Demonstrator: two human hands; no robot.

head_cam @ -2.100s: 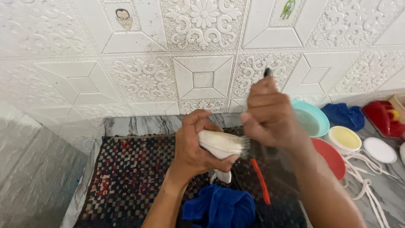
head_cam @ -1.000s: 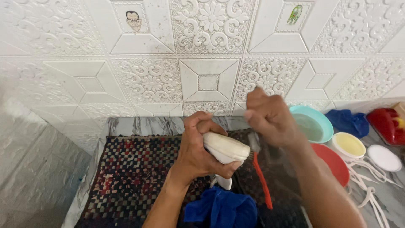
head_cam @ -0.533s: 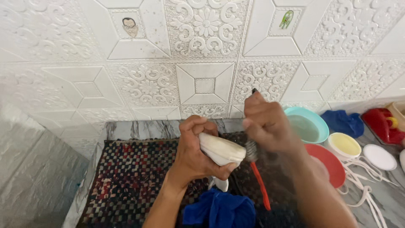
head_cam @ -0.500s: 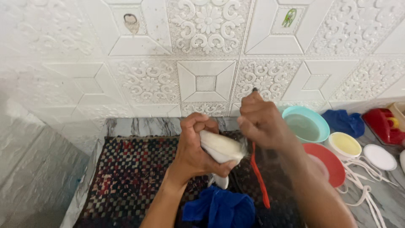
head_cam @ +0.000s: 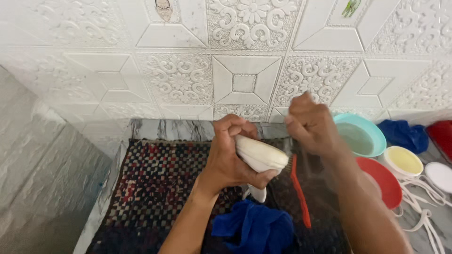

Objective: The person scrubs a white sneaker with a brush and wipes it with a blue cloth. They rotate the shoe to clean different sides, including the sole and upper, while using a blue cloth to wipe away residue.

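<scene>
Two hands over a woven mat, one gripping a pale shoe.
Left hand [head_cam: 230,157] is clamped round the white shoe [head_cam: 260,154]; right hand [head_cam: 310,124], just beside it, is fisted, its brush blurred; blue cloth [head_cam: 254,228] lies below.

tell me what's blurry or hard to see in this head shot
Head view: the right hand is smeared by motion blur, so what it grips is unclear; the left hand and the white shoe it holds are sharper; lighting is soft and even, without harsh glare.
</scene>
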